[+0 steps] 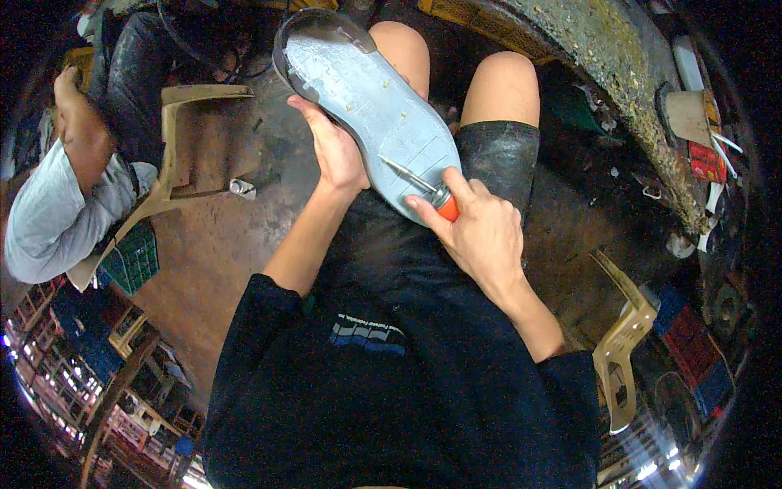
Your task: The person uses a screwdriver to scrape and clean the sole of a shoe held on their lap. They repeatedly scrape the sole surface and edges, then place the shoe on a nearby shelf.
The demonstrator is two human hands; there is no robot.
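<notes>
Plainly, both hands are busy above the lap: the left hand (336,153), half open and cupped, supports the long edge of a pale blue-grey shoe sole with a dark, glossy toe rim (399,122), while the right hand (487,228) is curled closed round a slim metal-shafted tool with an orange handle (448,207). The sole slants over the thighs, its toe end up and to the left, its heel end near the right thumb; the tool's shaft lies across the heel, though whether its tip touches cannot be told. Below stretches a worn, stained brown floor (220,269), with a small whitish cylinder (242,189) lying beside a tan plastic chair (167,151). Close to that chair sit a green mesh crate (134,257) and a person in a light grey sleeve (61,216). Toward the upper right runs a grey workbench with a rough, yellow-crusted edge (607,90); near its right end stands a cream tub (688,116). Another tan plastic chair (623,350) stands beside stacked blue and red crates (692,350).
</notes>
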